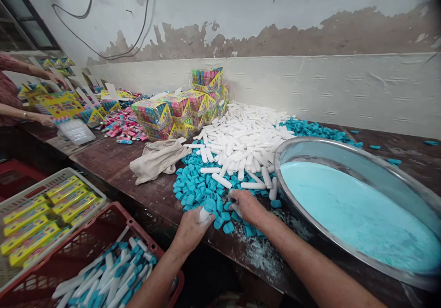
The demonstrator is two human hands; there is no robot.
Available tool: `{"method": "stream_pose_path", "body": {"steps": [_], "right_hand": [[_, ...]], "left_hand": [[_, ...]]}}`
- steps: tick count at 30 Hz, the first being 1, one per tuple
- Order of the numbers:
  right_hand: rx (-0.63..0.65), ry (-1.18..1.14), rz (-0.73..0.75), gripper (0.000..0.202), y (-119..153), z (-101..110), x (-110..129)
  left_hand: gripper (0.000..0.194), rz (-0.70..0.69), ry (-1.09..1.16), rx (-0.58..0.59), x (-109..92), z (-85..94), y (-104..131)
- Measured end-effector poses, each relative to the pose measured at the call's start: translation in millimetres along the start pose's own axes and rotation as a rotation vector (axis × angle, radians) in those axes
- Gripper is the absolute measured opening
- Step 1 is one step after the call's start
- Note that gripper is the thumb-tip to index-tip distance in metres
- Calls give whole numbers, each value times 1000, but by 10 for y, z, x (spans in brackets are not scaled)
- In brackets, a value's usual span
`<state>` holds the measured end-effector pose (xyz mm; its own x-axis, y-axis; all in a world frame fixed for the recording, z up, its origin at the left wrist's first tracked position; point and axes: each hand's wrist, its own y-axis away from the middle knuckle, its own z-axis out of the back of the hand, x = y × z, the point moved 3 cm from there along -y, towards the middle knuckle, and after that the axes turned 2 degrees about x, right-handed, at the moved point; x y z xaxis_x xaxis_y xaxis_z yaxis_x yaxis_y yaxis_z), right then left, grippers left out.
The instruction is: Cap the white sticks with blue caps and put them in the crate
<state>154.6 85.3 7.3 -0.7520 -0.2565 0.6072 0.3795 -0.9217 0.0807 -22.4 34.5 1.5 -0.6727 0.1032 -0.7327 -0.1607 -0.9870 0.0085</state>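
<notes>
At our brown surface (pixel 110 162), left of the round silver metal basin (pixel 379 172), our left hand (pixel 191 231) grips a white blue-capped tube (pixel 203 215); our right hand (pixel 250 206), hold unclear, curls at blue plastic caps (pixel 198 184). Pale powder (pixel 263 255) could cause slipping.

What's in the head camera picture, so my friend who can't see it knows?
A person's left hand holds a blue-capped white tube at a dark table, and the right hand is at a pile of blue caps. Behind the hands lies a heap of white tubes, with a metal basin holding pale blue stuff on the right.
</notes>
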Motion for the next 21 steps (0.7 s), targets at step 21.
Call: {"method": "stream_pose_path", "body": {"steps": [21], "right_hand": [[194, -806, -136, 17, 646, 33, 98]], "left_hand": [[20, -27, -340, 345, -251, -290, 174]]}}
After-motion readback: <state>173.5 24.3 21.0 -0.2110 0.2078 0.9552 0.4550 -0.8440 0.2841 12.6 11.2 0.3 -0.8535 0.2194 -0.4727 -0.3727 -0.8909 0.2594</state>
